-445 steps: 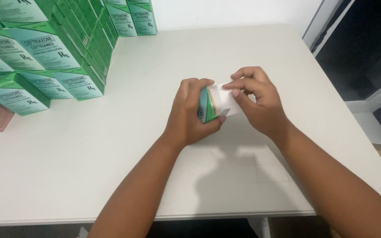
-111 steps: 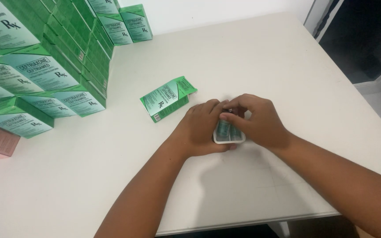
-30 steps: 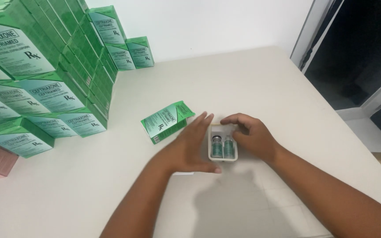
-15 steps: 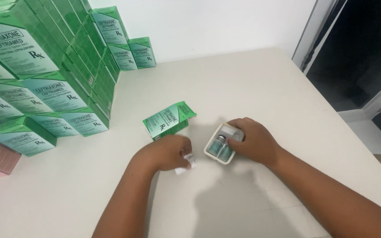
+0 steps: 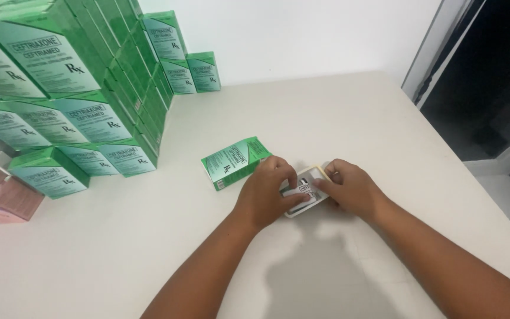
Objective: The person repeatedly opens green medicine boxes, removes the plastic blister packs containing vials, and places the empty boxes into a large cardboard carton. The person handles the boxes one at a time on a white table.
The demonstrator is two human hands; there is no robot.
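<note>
both hands on a small tray near the middle of the surface.
the left hand lies half curled over the white tray, fingers pressing a vial inside; the right hand pinches the tray's right edge, fingers bent. one tray, its contents mostly hidden. one green box lies flat just left of the hands. a stack of many green boxes stands far left.

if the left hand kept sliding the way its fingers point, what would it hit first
Probably the right hand: the left hand points right across the small white plastic tray both hold. Depth is unclear.
</note>
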